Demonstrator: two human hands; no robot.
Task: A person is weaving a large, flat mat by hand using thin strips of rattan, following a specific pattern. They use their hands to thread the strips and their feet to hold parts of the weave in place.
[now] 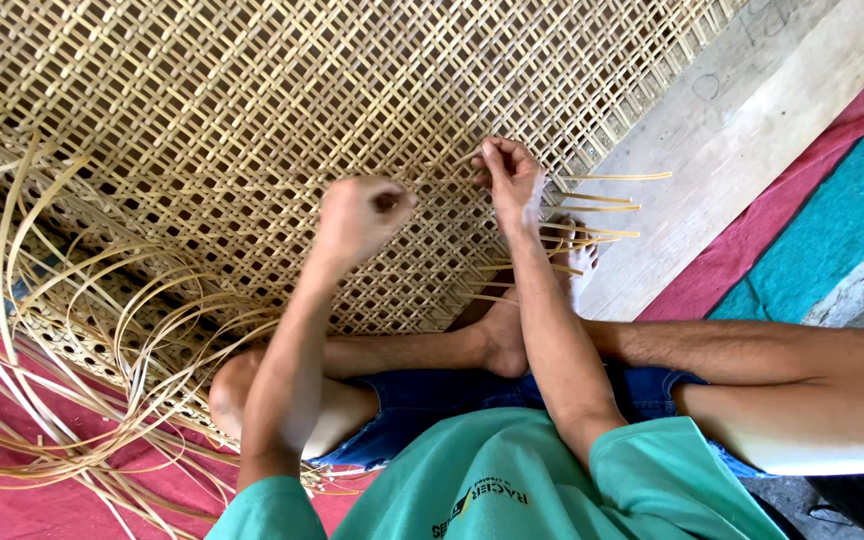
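green shirt point(512, 480) w/ a yellow-black print, cut off at frame bottom. right hand point(512, 180) fingers pinched on a cane strand point(612, 177) at the woven cane panel point(282, 110) edge. left hand point(360, 215) blurred, curled shut; contents can't tell.

Woven panel point(282, 110): split cane, pale yellow, open lattice, faint sheen. Loose strips point(72, 400): same cane, smooth, glossy. Board point(742, 140) along the panel's right edge: bare wood, matt, rough-sawn. Floor mat point(812, 230): red and teal cloth, matt.
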